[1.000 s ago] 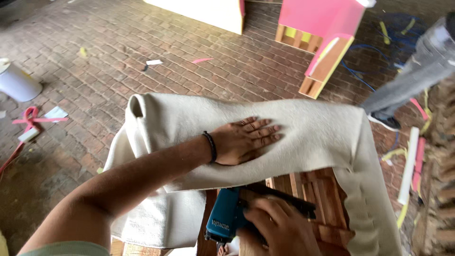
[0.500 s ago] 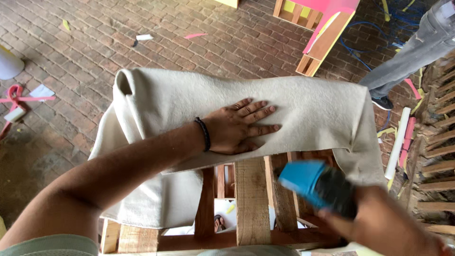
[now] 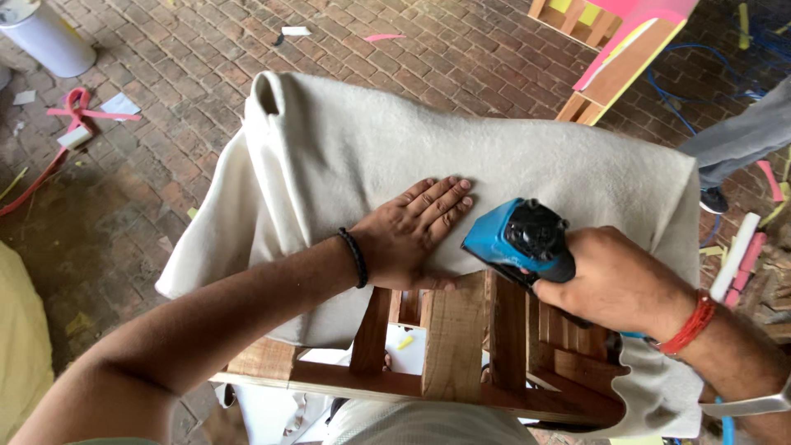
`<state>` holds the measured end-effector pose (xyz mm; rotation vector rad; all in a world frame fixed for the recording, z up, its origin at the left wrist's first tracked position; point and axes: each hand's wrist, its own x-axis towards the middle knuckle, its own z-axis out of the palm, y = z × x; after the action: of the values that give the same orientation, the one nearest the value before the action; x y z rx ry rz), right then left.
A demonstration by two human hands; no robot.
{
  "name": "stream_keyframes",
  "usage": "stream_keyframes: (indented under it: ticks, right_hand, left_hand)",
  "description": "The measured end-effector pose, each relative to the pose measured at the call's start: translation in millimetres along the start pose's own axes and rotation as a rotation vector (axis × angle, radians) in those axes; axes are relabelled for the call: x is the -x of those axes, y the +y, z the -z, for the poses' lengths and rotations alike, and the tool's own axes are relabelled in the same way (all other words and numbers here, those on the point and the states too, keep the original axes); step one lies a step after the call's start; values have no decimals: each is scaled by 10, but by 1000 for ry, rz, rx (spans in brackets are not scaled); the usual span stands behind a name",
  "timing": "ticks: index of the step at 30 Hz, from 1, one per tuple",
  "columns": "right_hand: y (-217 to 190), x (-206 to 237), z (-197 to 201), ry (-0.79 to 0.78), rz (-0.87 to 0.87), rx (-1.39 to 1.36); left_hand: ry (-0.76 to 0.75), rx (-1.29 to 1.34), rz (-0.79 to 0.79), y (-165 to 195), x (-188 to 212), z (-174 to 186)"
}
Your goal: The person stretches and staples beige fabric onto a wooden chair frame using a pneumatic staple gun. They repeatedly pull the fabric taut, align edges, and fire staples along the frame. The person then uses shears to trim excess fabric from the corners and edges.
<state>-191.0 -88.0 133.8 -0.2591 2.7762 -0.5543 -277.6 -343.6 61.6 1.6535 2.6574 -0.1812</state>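
Note:
My left hand (image 3: 412,231) lies flat, fingers spread, on a cream felt cloth (image 3: 346,156) draped over a wooden frame (image 3: 449,346). A dark band circles that wrist. My right hand (image 3: 614,284) grips a blue and black staple gun (image 3: 515,239), whose nose rests at the cloth's lower edge, just right of my left fingertips. A red thread band is on the right wrist. The cloth hangs down over the frame's left and right sides.
Brick floor all around. A white bucket (image 3: 49,37) stands at top left, with pink strips (image 3: 74,111) near it. A pink and wood furniture piece (image 3: 618,58) lies at top right. Another person's grey-trousered leg (image 3: 741,136) and shoe are at the right edge.
My right hand has brought the staple gun up from below the frame to the cloth's lower edge beside my left hand. The left hand stays pressed on the cloth.

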Motion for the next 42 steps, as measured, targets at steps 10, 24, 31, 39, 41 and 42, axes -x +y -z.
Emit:
stream_keyframes:
  ticks: [10,24,31,39,41,42]
  right_hand:
    - [42,147,-102,-26,-60,30]
    - [1737,908,-314,-151,587,420]
    - [2075,948,-211,123,912,150]
    - [2072,800,-114,-3,877,28]
    - [2097,752,-123,-46,823,-23]
    - [2111,731,-130,-42,831,-42]
  left_hand:
    - [20,38,-4,-86,31,-231]
    - [73,251,450,51,-131,-244]
    - [127,126,611,342,-429,-190]
    - [55,165,739,402,-672,-19]
    - [-39,156,812,521,-895,93]
    - [-61,156,662,603,-1030,120]
